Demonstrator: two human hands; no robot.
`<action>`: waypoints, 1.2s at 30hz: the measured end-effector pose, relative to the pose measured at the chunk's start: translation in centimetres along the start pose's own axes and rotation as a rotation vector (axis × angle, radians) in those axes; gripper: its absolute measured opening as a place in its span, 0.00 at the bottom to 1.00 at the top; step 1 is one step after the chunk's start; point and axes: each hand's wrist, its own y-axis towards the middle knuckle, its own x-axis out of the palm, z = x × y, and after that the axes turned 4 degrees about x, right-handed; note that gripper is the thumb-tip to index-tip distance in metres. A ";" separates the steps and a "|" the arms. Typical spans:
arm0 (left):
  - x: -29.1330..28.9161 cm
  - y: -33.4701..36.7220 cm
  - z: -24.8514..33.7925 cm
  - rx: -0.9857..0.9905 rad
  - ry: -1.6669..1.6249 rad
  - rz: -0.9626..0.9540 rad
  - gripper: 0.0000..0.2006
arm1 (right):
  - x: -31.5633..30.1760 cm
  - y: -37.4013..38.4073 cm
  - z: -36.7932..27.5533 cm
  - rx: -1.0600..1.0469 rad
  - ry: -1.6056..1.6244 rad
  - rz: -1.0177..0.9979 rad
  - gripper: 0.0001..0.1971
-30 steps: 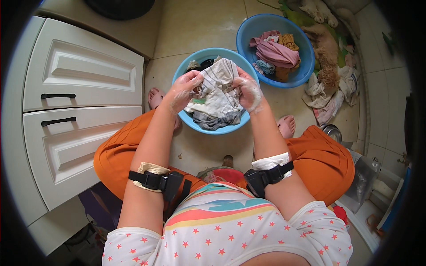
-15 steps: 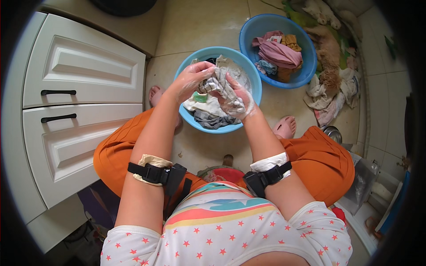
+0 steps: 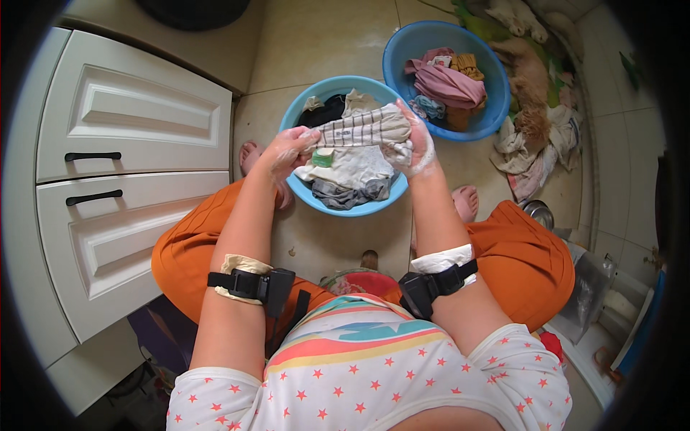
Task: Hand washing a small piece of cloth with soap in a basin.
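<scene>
A white sock with dark stripes (image 3: 365, 131) is stretched sideways between my hands, above a light blue basin (image 3: 353, 210). My left hand (image 3: 289, 152) pinches its narrower left end. My right hand (image 3: 418, 147), streaked with suds, is closed round the bunched right end. Below, the basin holds wet laundry: a white cloth (image 3: 359, 164), a grey cloth (image 3: 345, 195) and a black cloth (image 3: 325, 112). On the white cloth, close to my left fingers, lies a small green and white block (image 3: 323, 157), which looks like soap.
A darker blue basin (image 3: 392, 77) with pink, mustard and light blue clothes stands at the far right. Beyond it are a brown furry animal (image 3: 527, 79) and a crumpled pale cloth (image 3: 557, 147) on the floor. White cabinet doors (image 3: 136, 108) line the left side.
The sock was bunched between my close-set hands and is now pulled out lengthwise. My right hand has moved right, my left slightly left and down.
</scene>
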 end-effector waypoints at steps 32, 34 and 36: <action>11.6 2.6 0.0 0.435 0.912 0.584 0.20 | -0.6 2.7 6.3 -0.155 0.053 0.285 0.21; 14.5 0.6 -1.1 0.410 0.996 0.499 0.21 | -4.8 1.8 3.6 -0.005 -0.113 0.164 0.20; 15.2 0.5 -0.5 0.393 1.029 0.477 0.21 | -8.0 3.8 5.5 -0.169 0.031 -0.191 0.20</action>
